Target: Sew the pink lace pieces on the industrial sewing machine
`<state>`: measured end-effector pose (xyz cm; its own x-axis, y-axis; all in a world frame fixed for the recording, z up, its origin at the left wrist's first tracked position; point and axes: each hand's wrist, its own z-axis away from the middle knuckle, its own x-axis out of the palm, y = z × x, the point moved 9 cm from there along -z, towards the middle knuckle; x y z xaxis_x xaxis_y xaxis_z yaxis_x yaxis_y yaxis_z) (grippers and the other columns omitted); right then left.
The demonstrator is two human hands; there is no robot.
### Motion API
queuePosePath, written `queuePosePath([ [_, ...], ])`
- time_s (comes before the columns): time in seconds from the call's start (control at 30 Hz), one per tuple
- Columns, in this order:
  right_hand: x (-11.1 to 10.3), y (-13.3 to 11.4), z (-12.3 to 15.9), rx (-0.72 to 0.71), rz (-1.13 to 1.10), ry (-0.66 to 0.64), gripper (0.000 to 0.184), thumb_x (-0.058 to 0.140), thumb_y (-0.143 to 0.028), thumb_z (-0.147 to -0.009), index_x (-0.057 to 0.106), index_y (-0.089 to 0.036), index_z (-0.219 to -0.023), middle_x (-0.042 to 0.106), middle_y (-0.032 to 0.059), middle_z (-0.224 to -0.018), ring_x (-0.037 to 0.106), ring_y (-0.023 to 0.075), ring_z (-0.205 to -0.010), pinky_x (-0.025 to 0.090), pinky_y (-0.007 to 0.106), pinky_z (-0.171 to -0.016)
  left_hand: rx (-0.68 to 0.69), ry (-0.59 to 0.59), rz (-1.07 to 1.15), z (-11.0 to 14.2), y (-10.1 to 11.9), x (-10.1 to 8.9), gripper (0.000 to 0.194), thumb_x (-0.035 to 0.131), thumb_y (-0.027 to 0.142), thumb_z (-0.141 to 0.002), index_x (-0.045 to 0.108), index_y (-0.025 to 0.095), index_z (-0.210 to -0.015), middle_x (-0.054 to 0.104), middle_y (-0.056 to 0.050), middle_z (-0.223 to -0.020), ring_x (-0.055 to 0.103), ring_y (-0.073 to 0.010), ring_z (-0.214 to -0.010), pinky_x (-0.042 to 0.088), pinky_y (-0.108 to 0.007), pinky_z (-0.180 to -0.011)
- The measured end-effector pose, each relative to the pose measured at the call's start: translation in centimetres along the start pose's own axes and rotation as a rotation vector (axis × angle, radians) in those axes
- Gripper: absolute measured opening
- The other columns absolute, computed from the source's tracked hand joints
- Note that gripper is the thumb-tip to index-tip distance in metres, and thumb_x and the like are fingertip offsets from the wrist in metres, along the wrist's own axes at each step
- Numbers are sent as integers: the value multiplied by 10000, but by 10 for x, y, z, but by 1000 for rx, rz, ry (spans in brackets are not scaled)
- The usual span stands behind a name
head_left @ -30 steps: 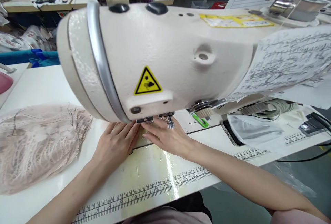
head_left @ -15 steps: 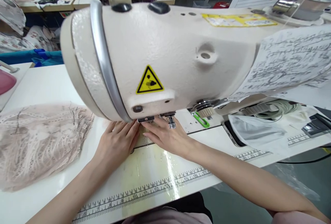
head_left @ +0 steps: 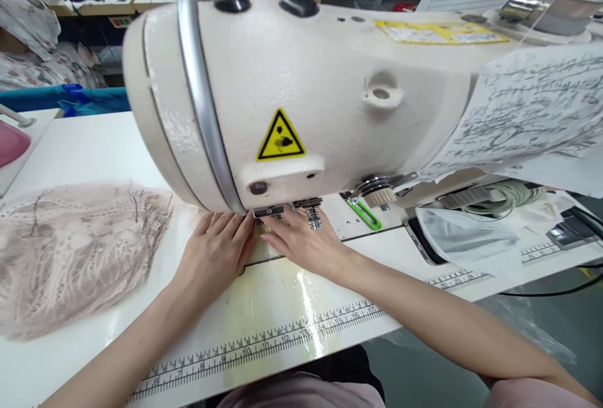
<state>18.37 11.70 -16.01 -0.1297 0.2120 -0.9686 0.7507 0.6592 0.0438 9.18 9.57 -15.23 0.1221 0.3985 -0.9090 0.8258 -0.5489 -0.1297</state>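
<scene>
Head view: 2 hands (head_left: 259, 245) nearly together, flat under sewing machine (head_left: 301, 100); grip unclear.

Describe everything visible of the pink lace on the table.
The lace piece is pale pink, thin and sheer-looking, with openwork patterning and dark thread-like strands near its upper and right edges. It lies crumpled in a low, rounded heap on the white tabletop, left of the left hand, cut off by the picture's left edge. Whether it continues toward the fingers is unclear.
</scene>
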Motion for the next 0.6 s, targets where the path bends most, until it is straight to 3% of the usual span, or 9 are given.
queuePosePath([
  [0.2,-2,-2,0,-26,71,5,432,350,-411,-1025,570,-220,-1344,718,109,-1078,659,220,-836,453,334,-658,-16,-27,25,-2,-1,1,341,461,269,-968,649,74,-1176,726,-118,-937,659,-276,-850,486,-438,-809],
  [0.37,2,4,2,-2,9,1,408,388,-416,-1015,584,-234,-1322,706,107,-1119,643,224,-876,463,374,-743,-34,-42,53,-1,-2,3,350,470,273,-964,637,89,-1211,727,-125,-970,667,-284,-886,487,-447,-833],
  [0.6,9,17,0,41,-67,-68,445,305,-423,-1033,610,-233,-1295,731,77,-895,641,224,-863,455,412,-823,-36,-41,37,0,-3,5,361,468,281,-964,629,72,-1211,722,-130,-983,662,-289,-912,485,-461,-865],
])
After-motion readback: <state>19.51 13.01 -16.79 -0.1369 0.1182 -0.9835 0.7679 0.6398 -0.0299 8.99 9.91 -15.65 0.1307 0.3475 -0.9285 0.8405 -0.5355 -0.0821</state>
